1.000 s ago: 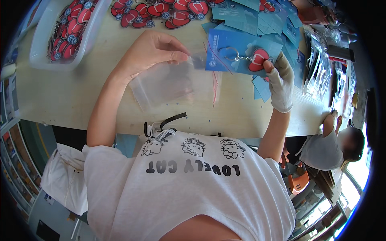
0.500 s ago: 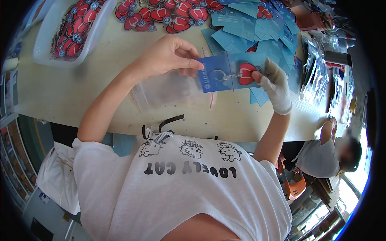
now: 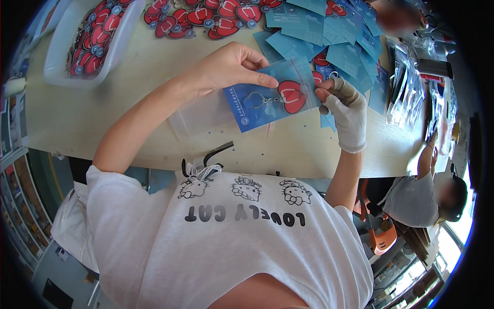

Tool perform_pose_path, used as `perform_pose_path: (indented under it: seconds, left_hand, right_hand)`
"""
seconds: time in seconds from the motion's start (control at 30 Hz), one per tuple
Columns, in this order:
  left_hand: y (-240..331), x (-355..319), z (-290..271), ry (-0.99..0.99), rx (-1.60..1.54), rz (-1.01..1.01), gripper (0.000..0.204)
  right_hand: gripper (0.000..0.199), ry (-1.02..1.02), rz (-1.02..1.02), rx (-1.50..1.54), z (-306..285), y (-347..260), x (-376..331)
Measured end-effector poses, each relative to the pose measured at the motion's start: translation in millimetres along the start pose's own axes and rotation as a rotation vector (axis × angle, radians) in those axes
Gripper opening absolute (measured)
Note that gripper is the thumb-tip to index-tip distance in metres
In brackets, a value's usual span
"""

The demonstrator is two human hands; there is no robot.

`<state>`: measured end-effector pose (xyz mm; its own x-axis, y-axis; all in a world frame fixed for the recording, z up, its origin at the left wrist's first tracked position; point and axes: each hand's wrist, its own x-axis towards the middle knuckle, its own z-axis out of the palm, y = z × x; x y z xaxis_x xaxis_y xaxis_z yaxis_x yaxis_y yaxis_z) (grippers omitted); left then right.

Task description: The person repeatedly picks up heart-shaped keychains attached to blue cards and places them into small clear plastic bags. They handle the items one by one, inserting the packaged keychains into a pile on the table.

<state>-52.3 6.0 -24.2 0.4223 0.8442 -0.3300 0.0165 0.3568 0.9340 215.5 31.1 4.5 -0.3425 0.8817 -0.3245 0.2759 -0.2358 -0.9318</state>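
Note:
My bare left hand (image 3: 231,67) grips the upper edge of a clear zip bag, its thumb lying across the front. Inside the bag is a blue card (image 3: 239,110), and over it a keychain whose metal ring and short chain lead to a red oval charm (image 3: 292,97). At the bag's right end, the fingers of my gloved right hand (image 3: 347,110) pinch the edge; the fingertips stick out of the white glove. Flat clear bags (image 3: 198,118) lie on the table below my left hand.
A translucent bin (image 3: 105,74) of red keychains stands at far left. More red keychains (image 3: 224,20) are heaped at the back, beside a spread pile of blue cards (image 3: 342,56). Clear packets (image 3: 404,92) lie to the right. Another person (image 3: 411,198) sits at right; someone's head shows at top right.
The bagged card has shifted left and tilted, its left end lower. My left thumb now lies nearer the charm, and my right thumb has moved off the charm to the bag's edge.

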Motion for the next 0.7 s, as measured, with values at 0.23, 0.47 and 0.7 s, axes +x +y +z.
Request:
perform_pose_path:
  seconds: [0.23,0.47,0.7]
  left_hand:
    - [14.7,2.3,7.3,-0.093,0.065,-0.01,0.023]
    - [8.6,12.6,21.7,-0.088,0.011,0.14,0.026]
    - [6.3,19.3,31.8,-0.088,0.102,0.134,0.032]
  right_hand:
    - [0.027,-0.096,-0.088,-0.052,4.8,-13.8,-6.4]
    - [0.017,-0.079,-0.064,-0.001,11.4,-8.7,-8.3]
    - [0.019,-0.101,-0.09,-0.065,15.8,-4.3,-10.1]
